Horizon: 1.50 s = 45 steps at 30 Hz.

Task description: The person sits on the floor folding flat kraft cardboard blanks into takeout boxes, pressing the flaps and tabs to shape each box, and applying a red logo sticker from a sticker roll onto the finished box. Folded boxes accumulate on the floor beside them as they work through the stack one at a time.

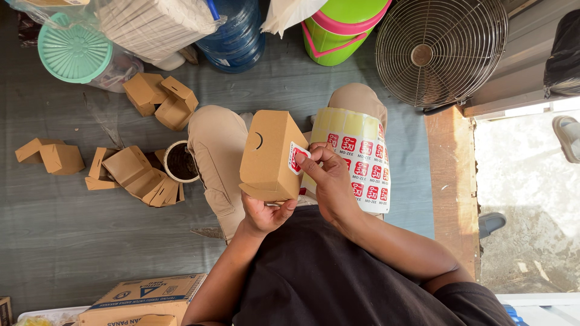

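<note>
My left hand (264, 212) holds a small brown cardboard box (270, 154) from below, over my lap. My right hand (325, 175) presses a red and white sticker (295, 158) onto the box's right side with thumb and fingertips. A sheet of the same red stickers on yellowish backing (359, 158) lies draped over my right knee, just behind the right hand.
Several folded brown boxes (158, 98) lie scattered on the grey floor at left, more beside a round cup (179, 162). At the back stand a teal-lidded tub (74, 51), blue water jug (235, 36), green bucket (338, 27) and fan (440, 51). A cardboard carton (142, 300) sits near my left elbow.
</note>
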Each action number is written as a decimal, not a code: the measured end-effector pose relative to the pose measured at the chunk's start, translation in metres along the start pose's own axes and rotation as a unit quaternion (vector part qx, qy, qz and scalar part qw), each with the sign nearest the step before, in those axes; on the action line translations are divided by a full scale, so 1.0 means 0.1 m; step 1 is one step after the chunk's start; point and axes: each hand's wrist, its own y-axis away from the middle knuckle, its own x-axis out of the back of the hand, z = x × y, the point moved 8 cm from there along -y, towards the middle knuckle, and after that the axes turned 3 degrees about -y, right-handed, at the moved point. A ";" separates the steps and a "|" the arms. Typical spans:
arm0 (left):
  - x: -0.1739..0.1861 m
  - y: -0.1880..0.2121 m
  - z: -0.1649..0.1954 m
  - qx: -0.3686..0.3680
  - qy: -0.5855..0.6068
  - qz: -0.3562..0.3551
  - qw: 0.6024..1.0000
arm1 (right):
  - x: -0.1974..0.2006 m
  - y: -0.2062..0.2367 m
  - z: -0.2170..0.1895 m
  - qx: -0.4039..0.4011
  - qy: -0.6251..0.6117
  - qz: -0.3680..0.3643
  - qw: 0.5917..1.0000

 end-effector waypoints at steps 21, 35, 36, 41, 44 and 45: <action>0.07 0.14 0.04 0.050 0.068 -0.014 0.996 | 0.01 -0.05 -0.19 -0.067 0.124 -0.164 0.976; 0.06 -0.22 -0.03 0.270 0.030 0.043 0.962 | -0.17 0.19 -0.45 0.140 0.360 -0.174 0.906; 0.06 -0.24 -0.02 0.273 0.035 0.043 0.960 | -0.17 0.20 -0.44 0.138 0.354 -0.169 0.909; 0.13 -0.21 -0.19 0.321 0.090 0.076 0.940 | -0.26 0.32 -0.33 0.163 0.433 -0.171 0.870; 0.15 -0.19 -0.33 0.346 0.186 0.113 0.913 | -0.37 0.40 -0.29 0.208 0.472 -0.178 0.838; 0.16 -0.20 -0.31 0.336 0.160 0.108 0.922 | -0.40 0.41 -0.28 0.218 0.478 -0.181 0.831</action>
